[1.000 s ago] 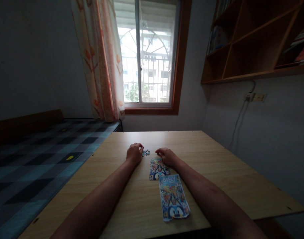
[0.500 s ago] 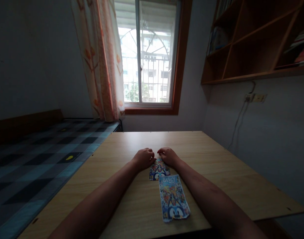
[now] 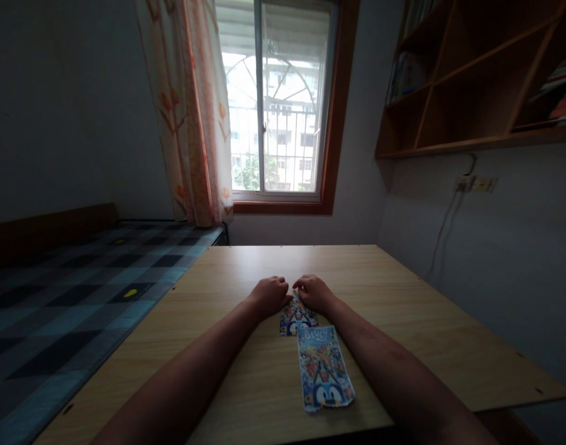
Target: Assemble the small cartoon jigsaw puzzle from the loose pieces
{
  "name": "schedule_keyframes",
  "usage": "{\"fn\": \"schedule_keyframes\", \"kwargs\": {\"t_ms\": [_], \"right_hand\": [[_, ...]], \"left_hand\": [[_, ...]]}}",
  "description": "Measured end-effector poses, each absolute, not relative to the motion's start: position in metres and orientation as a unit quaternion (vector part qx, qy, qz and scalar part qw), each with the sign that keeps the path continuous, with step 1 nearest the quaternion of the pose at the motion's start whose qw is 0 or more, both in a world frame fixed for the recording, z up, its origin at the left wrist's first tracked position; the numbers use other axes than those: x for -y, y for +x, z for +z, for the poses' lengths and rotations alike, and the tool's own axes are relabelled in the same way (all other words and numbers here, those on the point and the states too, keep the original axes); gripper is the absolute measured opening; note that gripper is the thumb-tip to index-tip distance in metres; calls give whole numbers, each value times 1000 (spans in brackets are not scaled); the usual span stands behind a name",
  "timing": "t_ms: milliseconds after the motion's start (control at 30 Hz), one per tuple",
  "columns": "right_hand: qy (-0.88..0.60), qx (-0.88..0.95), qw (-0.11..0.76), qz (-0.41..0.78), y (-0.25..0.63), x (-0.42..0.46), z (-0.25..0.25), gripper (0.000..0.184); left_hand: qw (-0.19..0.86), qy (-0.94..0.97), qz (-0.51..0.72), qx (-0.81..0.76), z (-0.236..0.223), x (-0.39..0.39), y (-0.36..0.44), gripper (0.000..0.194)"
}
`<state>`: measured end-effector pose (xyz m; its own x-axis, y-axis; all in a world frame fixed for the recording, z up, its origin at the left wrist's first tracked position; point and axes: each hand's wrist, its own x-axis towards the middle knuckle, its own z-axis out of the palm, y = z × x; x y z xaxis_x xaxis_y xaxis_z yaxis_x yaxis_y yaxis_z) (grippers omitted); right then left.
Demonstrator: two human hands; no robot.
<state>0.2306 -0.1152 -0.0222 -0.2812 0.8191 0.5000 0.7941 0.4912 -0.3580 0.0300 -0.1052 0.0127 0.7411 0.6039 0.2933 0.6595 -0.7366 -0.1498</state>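
A partly built colourful jigsaw puzzle (image 3: 298,318) lies on the wooden table (image 3: 403,334). My left hand (image 3: 270,293) and my right hand (image 3: 312,290) rest at its far edge, close together, fingers curled onto the top of the puzzle. What the fingertips pinch is hidden. A printed picture card (image 3: 324,368) with a blue cartoon dog lies just in front of the puzzle, between my forearms.
A bed with a checked blue cover (image 3: 79,296) stands left of the table. Behind the table are a window (image 3: 276,105) with a patterned curtain (image 3: 194,111). Wooden shelves (image 3: 477,74) hang on the right wall above a socket and cable (image 3: 468,183).
My left hand has moved right from the small loose cluster of pieces to the puzzle's top edge, meeting my right hand. The loose cluster no longer shows.
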Motion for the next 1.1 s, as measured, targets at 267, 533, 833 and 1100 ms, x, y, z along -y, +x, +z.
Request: {"fn": "schedule_keyframes", "kwargs": {"t_ms": [267, 533, 833, 1100], "right_hand": [[-501, 812, 298, -2, 228, 121, -18, 25], [-489, 822, 291, -22, 227, 120, -19, 26], [-479, 828, 290, -27, 228, 119, -21, 23], [-482, 828, 285, -34, 227, 119, -21, 21]], "left_hand": [[123, -924, -102, 348, 13, 105, 30, 28], [113, -924, -103, 351, 9, 102, 30, 27], [125, -923, -99, 351, 12, 105, 31, 27], [125, -921, -95, 355, 13, 107, 31, 27]]}}
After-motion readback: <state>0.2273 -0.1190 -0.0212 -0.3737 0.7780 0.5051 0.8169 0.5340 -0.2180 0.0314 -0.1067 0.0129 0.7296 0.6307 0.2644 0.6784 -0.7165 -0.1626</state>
